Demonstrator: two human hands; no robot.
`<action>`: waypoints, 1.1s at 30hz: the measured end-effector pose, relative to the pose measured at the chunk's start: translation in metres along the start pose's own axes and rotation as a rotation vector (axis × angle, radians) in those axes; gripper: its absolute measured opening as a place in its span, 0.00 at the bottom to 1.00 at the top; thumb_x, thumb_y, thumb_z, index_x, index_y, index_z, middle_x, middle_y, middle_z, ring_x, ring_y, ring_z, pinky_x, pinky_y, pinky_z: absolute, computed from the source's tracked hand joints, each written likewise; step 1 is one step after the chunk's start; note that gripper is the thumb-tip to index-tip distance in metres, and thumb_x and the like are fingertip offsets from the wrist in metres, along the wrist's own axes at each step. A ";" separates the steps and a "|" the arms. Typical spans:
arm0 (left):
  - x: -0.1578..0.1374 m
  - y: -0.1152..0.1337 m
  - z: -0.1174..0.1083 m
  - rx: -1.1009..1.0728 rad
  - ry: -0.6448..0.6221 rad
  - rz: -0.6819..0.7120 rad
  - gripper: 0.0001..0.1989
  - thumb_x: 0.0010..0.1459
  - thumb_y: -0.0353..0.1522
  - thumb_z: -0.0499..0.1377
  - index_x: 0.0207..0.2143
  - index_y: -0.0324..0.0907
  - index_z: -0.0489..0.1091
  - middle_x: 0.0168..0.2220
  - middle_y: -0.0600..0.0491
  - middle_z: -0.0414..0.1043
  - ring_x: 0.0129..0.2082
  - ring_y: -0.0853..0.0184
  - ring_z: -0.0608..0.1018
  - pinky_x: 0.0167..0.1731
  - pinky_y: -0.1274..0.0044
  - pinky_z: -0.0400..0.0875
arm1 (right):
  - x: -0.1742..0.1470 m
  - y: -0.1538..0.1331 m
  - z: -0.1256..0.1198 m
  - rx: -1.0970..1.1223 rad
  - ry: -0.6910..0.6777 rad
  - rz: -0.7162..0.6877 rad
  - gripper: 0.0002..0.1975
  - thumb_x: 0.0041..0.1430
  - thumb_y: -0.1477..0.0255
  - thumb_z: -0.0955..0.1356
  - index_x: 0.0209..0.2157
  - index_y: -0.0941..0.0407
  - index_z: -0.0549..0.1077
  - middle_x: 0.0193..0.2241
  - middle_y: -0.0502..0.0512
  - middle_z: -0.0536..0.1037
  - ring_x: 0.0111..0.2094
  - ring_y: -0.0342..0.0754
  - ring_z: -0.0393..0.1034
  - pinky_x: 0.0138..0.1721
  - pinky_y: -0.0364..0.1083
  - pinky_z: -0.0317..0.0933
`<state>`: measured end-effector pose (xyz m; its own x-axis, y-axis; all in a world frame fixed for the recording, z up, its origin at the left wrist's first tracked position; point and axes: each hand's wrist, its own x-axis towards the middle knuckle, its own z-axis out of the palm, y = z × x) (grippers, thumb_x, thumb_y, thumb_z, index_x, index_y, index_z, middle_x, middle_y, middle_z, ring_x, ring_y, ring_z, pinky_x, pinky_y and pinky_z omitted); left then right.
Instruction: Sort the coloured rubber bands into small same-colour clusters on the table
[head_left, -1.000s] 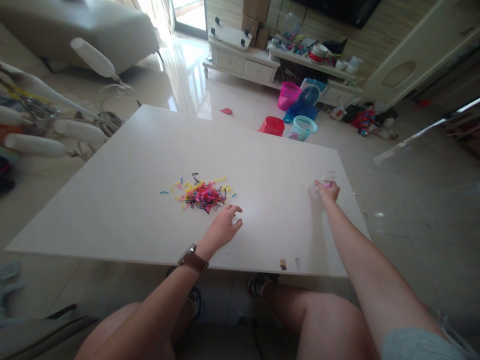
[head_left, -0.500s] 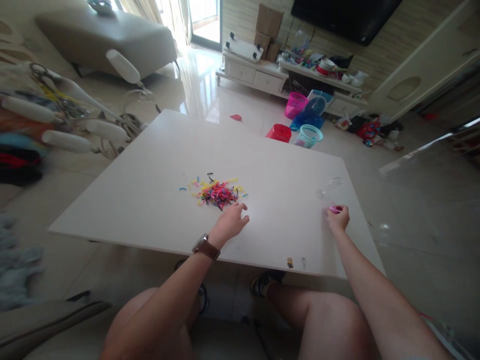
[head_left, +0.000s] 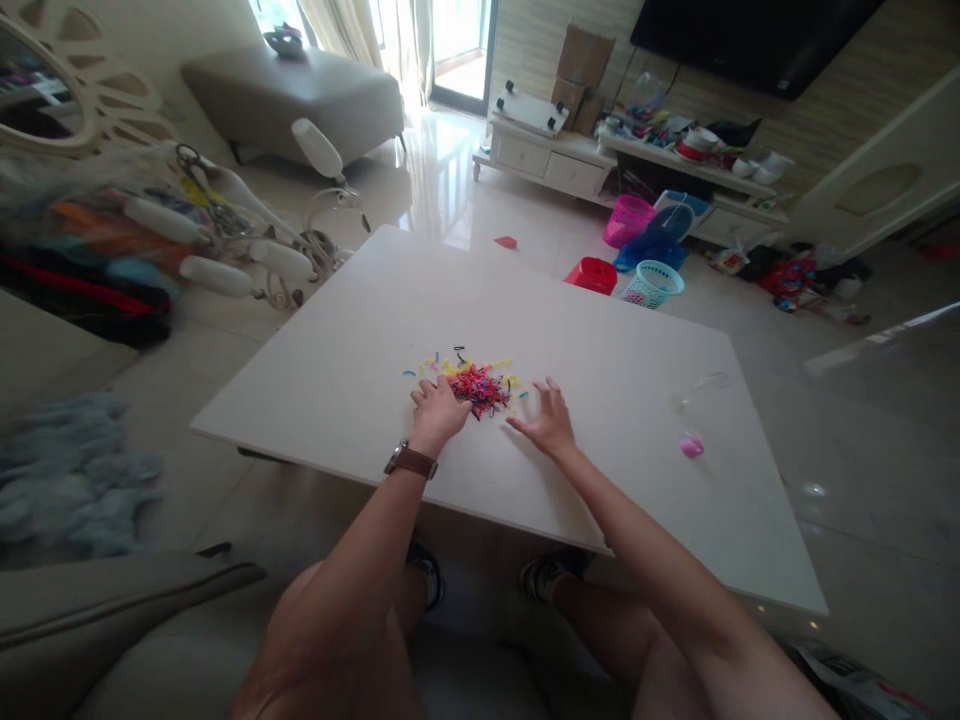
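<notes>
A loose heap of small, bright bands [head_left: 484,388], mostly pink and red with yellow, black and blue ones, lies on the white tabletop [head_left: 315,400]; they look like little elastic bands. My left hand [head_left: 439,408] rests against the heap's left side, fingers spread. On the right side, my right hand [head_left: 551,422] is held low over the table, its fingers apart and nothing in them. Farther right lies a small shiny pink object [head_left: 691,446], its kind unclear. Behind it is a clear, see-through thing [head_left: 709,383], hard to make out.
Past the table's far edge stand a red bin [head_left: 592,275], a light-blue basket [head_left: 654,284] and a pink basket [head_left: 628,220]. A white lamp-like fitting with curled metal arms [head_left: 281,260] is beyond the left edge. A low cabinet [head_left: 547,165] lines the back wall.
My right hand has let go of the pink object and moved left to the heap. My left hand has shifted to the heap's left side. The view has turned a little left.
</notes>
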<state>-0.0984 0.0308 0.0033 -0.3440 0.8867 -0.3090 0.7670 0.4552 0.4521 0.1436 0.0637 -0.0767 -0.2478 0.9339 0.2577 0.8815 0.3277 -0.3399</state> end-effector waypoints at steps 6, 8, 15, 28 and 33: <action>0.008 -0.013 -0.032 -0.199 0.105 -0.009 0.24 0.60 0.44 0.58 0.55 0.43 0.64 0.56 0.38 0.63 0.60 0.45 0.64 0.59 0.59 0.61 | 0.040 -0.111 0.049 0.009 -0.124 -0.036 0.39 0.58 0.49 0.69 0.67 0.47 0.61 0.68 0.62 0.59 0.67 0.66 0.51 0.62 0.62 0.54; 0.009 -0.015 -0.042 -0.280 0.122 -0.034 0.22 0.60 0.43 0.58 0.53 0.43 0.65 0.56 0.38 0.64 0.59 0.46 0.66 0.59 0.59 0.61 | 0.053 -0.132 0.057 0.040 -0.118 -0.026 0.27 0.64 0.54 0.66 0.62 0.47 0.68 0.64 0.61 0.65 0.63 0.64 0.57 0.59 0.60 0.56; 0.012 -0.028 -0.063 -0.484 0.191 -0.058 0.15 0.59 0.40 0.59 0.47 0.45 0.67 0.53 0.41 0.66 0.57 0.47 0.67 0.57 0.59 0.62 | 0.099 -0.159 0.055 0.148 -0.075 -0.119 0.12 0.68 0.65 0.63 0.46 0.54 0.75 0.47 0.61 0.74 0.49 0.57 0.65 0.53 0.53 0.61; 0.008 -0.021 -0.073 -0.645 0.207 -0.080 0.15 0.61 0.42 0.58 0.45 0.44 0.69 0.51 0.41 0.67 0.56 0.52 0.70 0.57 0.62 0.64 | 0.119 -0.141 -0.003 0.139 -0.092 -0.095 0.22 0.66 0.54 0.65 0.54 0.51 0.73 0.50 0.58 0.76 0.47 0.57 0.71 0.48 0.54 0.65; 0.012 -0.024 -0.070 -0.699 0.235 -0.085 0.11 0.59 0.39 0.58 0.41 0.44 0.69 0.49 0.43 0.68 0.51 0.55 0.73 0.55 0.64 0.66 | 0.091 -0.090 0.014 0.049 -0.112 0.094 0.33 0.58 0.44 0.68 0.59 0.47 0.70 0.62 0.61 0.68 0.58 0.65 0.63 0.53 0.61 0.63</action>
<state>-0.1591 0.0361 0.0476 -0.5540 0.8044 -0.2146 0.2362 0.3990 0.8860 0.0359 0.1212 -0.0354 -0.2109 0.9700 0.1213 0.8830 0.2422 -0.4021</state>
